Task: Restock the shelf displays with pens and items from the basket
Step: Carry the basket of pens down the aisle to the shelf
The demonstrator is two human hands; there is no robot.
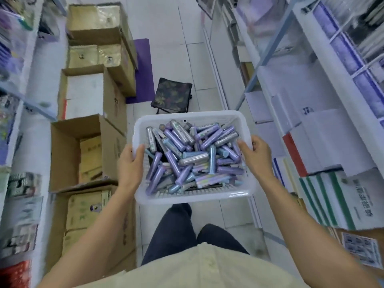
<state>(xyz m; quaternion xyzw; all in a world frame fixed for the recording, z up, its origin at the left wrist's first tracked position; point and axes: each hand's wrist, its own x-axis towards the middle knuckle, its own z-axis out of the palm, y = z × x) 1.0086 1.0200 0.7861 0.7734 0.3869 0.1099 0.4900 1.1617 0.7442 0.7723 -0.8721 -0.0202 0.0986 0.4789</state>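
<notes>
The restocking looks barely begun, if begun at all. The basket is heaped close to its rim and nothing is on its way to a display, so I judge that nearly all the sorting and placing is left to do. The basket is carried level in front of the body, above the aisle floor, between the left shelves and the right shelves and touching neither. The left hand grips its left rim with the thumb hooked over the edge, and the fingers are closed round the wall below, mostly hidden. The right hand grips the right rim in the same way. The basket is white, slightly see-through plastic, rectangular with rounded corners, and its slotted bottom shows along the near side. It holds tubes: short capped cylinders, mostly lilac, with some silver and some pale blue, lying crisscross in a loose pile. Their labels are too blurred to read, so I cannot tell whether they are pens or cases. Something dark and flat lies under them. Such a loose heap would probably shift if the basket tipped. Ahead on the floor stand a folding stool and a purple mat, and open boxes line the left side.
</notes>
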